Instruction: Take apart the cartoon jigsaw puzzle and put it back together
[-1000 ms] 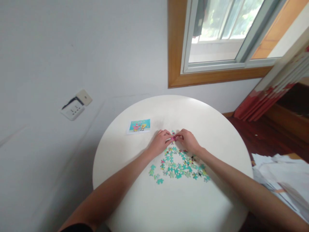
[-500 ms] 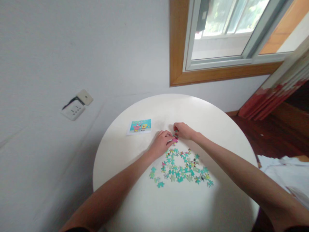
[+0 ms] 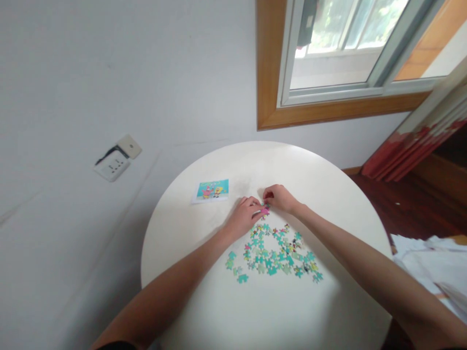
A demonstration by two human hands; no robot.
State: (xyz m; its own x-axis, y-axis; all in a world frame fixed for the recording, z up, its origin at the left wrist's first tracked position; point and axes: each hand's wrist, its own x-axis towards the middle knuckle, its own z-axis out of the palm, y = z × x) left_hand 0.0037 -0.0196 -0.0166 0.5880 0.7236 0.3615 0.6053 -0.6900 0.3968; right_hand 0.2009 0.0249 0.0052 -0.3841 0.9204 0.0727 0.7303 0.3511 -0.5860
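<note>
My left hand (image 3: 245, 216) rests on the table, fingers bent, its thumb and fingertips gripping a small cluster of pink jigsaw puzzle pieces (image 3: 265, 211). Just beyond and to the right, my right hand (image 3: 280, 198) is closed in a pinch at the top of that cluster, on a small puzzle piece (image 3: 266, 205) mostly hidden by the fingers. Nearer to me lies a loose spread of jigsaw pieces (image 3: 272, 268), mainly turquoise and pale green, with some pink, yellow and dark ones.
A reference picture card (image 3: 212, 190) with a pink and a yellow cartoon figure lies left of my hands. The round white table (image 3: 204, 311) stands against a wall with a socket (image 3: 113, 165). White papers (image 3: 434, 257) lie at the right, below a window and red-white curtain (image 3: 397, 148).
My right fingertips have shifted slightly at the top of the pink cluster, showing a bit more of the piece there. My left hand stays in place.
</note>
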